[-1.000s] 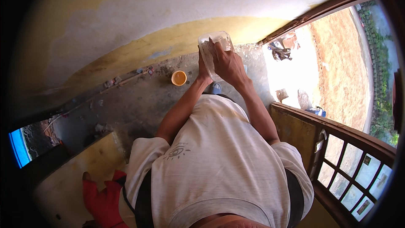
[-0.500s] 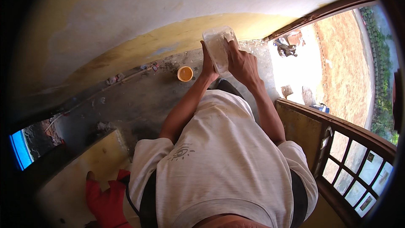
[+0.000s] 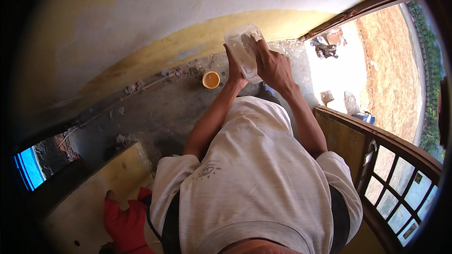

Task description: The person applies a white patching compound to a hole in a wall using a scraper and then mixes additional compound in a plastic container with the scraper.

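A clear rectangular plastic container (image 3: pixel 242 59) is held tilted in front of my body, with some pale stuff smeared inside. My left hand (image 3: pixel 236 73) is closed round its left side and lower end, thumb along the outer wall. Over its right side is my right hand (image 3: pixel 275 68), index finger stretched down into the container and the other fingers curled. A greyish patch shows by that fingertip; whether it is a flat tool or part of the contents I cannot make out. Left of the container, an orange-yellow tub (image 3: pixel 211 80) stands on the floor.
A patchy yellow and white wall (image 3: pixel 155 33) rises ahead. Rubble and a thin pole (image 3: pixel 141 88) lie along its foot. At the right are a bright doorway (image 3: pixel 336 73) and a paned door (image 3: pixel 400 193). Red cloth (image 3: pixel 125 226) hangs at lower left, beside a low wall (image 3: pixel 94 193).
The view has shifted slightly, so the surroundings sit a little further right. My right index finger has moved slightly within the container; my left hand keeps its hold.
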A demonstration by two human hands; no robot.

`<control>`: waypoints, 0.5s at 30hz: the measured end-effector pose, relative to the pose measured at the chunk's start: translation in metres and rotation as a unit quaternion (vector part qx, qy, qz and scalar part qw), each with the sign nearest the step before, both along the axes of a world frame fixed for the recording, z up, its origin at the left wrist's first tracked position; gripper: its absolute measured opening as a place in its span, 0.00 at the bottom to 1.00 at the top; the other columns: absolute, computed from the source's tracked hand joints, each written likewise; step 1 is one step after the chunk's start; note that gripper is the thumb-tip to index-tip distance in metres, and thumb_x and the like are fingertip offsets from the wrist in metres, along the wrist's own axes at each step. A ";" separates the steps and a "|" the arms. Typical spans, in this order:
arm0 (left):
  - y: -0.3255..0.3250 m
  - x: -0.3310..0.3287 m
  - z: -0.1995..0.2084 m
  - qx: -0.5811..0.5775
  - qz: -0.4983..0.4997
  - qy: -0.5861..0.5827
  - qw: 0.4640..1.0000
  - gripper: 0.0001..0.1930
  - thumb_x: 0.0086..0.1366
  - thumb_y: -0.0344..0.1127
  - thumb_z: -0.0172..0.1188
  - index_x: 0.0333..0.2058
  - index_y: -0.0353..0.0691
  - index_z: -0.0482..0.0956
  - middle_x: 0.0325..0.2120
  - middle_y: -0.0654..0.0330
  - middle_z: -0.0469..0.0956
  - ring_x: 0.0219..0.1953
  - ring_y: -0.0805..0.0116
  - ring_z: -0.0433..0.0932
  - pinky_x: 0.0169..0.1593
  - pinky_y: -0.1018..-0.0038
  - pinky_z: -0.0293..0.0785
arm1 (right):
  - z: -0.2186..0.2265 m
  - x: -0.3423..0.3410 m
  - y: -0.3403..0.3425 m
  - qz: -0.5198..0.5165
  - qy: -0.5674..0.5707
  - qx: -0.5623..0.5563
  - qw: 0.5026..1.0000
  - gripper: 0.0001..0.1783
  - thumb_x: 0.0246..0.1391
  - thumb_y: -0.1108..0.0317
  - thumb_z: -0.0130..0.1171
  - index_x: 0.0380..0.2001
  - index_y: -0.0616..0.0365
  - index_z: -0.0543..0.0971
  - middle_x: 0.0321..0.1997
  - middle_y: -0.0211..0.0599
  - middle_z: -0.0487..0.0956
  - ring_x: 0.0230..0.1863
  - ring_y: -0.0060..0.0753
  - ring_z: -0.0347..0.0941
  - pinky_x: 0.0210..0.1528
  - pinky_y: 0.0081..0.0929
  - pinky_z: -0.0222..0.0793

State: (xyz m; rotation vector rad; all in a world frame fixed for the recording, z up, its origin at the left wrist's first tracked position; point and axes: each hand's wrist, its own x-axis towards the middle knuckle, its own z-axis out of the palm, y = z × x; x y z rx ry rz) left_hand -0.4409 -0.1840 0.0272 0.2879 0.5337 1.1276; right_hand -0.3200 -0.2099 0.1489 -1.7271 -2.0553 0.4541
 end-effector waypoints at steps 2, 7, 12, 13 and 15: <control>0.001 0.012 0.008 -0.005 0.014 0.005 1.000 0.44 0.70 0.77 0.31 0.69 0.49 0.63 0.63 0.58 0.72 0.64 0.59 0.73 0.66 0.58 0.72 | -0.003 0.012 0.008 0.015 -0.005 0.005 1.000 0.15 0.58 0.70 0.57 0.48 0.52 0.68 0.25 0.47 0.81 0.24 0.59 0.79 0.24 0.52 0.71; 0.004 0.039 0.018 -0.045 0.008 0.000 0.999 0.45 0.70 0.78 0.29 0.68 0.49 0.64 0.63 0.57 0.72 0.63 0.58 0.74 0.66 0.57 0.71 | -0.002 0.043 0.011 0.010 0.014 0.014 1.000 0.12 0.57 0.69 0.59 0.43 0.54 0.72 0.24 0.47 0.81 0.24 0.59 0.78 0.25 0.52 0.71; 0.000 0.057 0.023 -0.037 0.028 0.023 0.999 0.47 0.68 0.80 0.29 0.69 0.48 0.63 0.63 0.57 0.72 0.65 0.57 0.72 0.67 0.55 0.70 | -0.007 0.068 0.021 0.034 0.036 0.021 0.999 0.07 0.57 0.69 0.60 0.39 0.55 0.75 0.23 0.48 0.80 0.24 0.58 0.78 0.26 0.51 0.71; -0.001 0.061 0.023 -0.050 0.034 0.016 0.998 0.47 0.68 0.80 0.29 0.69 0.48 0.63 0.63 0.57 0.71 0.65 0.57 0.72 0.67 0.55 0.70 | -0.008 0.071 0.018 0.020 0.056 0.023 0.998 0.07 0.58 0.69 0.60 0.39 0.55 0.75 0.24 0.48 0.81 0.24 0.58 0.78 0.26 0.51 0.71; 0.006 0.066 0.026 -0.052 0.039 0.012 0.998 0.47 0.68 0.80 0.29 0.69 0.49 0.63 0.64 0.57 0.71 0.65 0.57 0.72 0.67 0.55 0.70 | 0.000 0.073 0.019 -0.009 0.099 0.034 0.994 0.06 0.59 0.69 0.59 0.39 0.55 0.75 0.25 0.49 0.81 0.25 0.57 0.79 0.26 0.51 0.71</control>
